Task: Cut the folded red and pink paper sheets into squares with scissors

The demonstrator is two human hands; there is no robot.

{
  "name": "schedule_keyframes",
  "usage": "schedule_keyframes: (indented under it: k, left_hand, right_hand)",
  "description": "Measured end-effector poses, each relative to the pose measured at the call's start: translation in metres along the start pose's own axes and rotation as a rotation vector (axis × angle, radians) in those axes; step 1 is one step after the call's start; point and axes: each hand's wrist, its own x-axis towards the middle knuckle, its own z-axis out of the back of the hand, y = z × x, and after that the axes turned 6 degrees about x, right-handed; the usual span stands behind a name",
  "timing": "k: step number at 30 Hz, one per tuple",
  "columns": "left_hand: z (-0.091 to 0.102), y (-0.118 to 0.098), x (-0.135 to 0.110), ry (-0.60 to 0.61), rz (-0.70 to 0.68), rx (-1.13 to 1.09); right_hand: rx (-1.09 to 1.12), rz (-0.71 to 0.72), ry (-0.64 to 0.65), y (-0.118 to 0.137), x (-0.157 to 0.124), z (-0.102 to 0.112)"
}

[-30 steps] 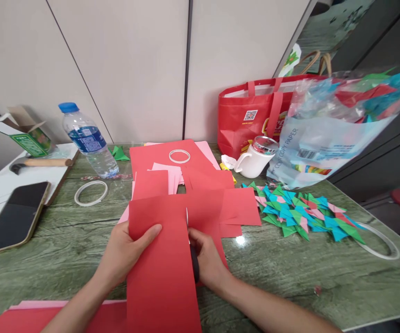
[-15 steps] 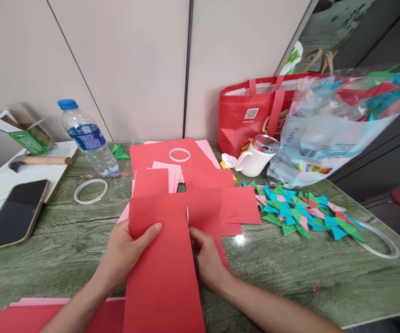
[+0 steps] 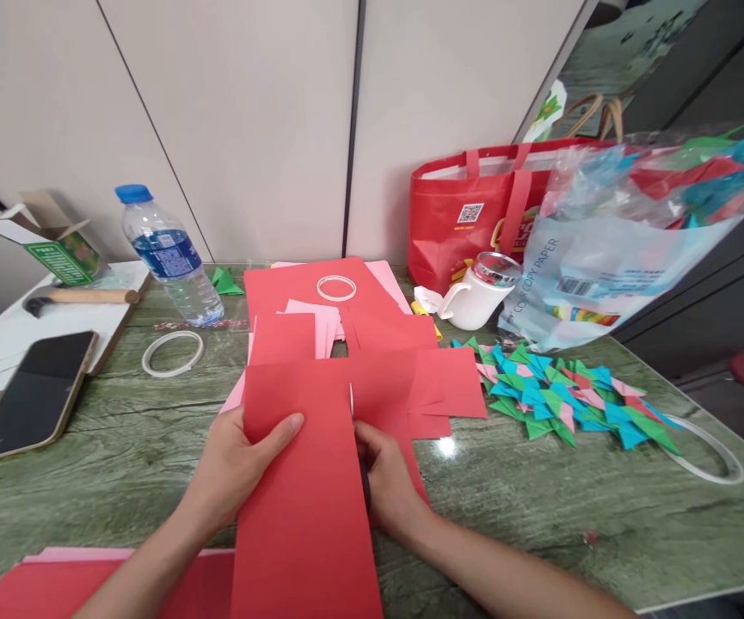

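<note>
- Left hand [image 3: 230, 473]: near centre, pinching the left margin of the red sheet [image 3: 300, 516]. The thumb lies flat on top and the other fingers are tucked underneath, out of sight.
- Right hand [image 3: 388, 481]: just right of the sheet, fingers curled tight round the dark handle of the scissors [image 3: 364, 481]. A pale blade tip shows further out, along the sheet's right edge.
- Red sheet: held slightly raised over the green table [image 3: 119, 464], running from the near edge of the view out to the middle, between the two hands.
- Change over the last second: hardly any. Both grips, the sheet and the blade tip sit almost where they were, and only the view has drifted a little. By that reading the blade has gained little or no ground along the edge.
- Cut red pieces [image 3: 442, 383]: lying flat beyond and to the right of the hands, over pink sheets.
- Tape ring [image 3: 336, 288]: on the far red paper. A second ring [image 3: 171, 354] lies to the left.
- Far left: water bottle [image 3: 169, 258] and phone [image 3: 33, 394].
- Right: folded paper pieces [image 3: 558, 395] in green, blue and pink.
- Far right: white mug [image 3: 475, 297], red bag [image 3: 475, 215] and plastic bag [image 3: 604, 249].
</note>
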Motion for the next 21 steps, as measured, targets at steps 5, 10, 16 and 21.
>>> schedule_keyframes:
  k: [5,10,16,21]
  left_hand:
    - [0.0004,0.0013,-0.0005,0.004,-0.012,0.011]
    - [0.0005,-0.0001,-0.0011,0.015,-0.006,-0.005]
    - [0.0005,-0.0019,-0.0006,0.027,0.007,-0.029]
    - [0.0007,-0.0026,-0.0013,0.028,0.000,-0.037]
  right_hand:
    - [0.014,0.006,0.015,0.0001,0.0014,-0.0006]
    - [0.045,0.009,0.022,-0.0023,0.0020,0.0003]
    - [0.040,0.018,0.017,-0.0027,0.0029,0.0012]
    - [0.030,0.012,0.011,-0.0016,0.0027,0.0002]
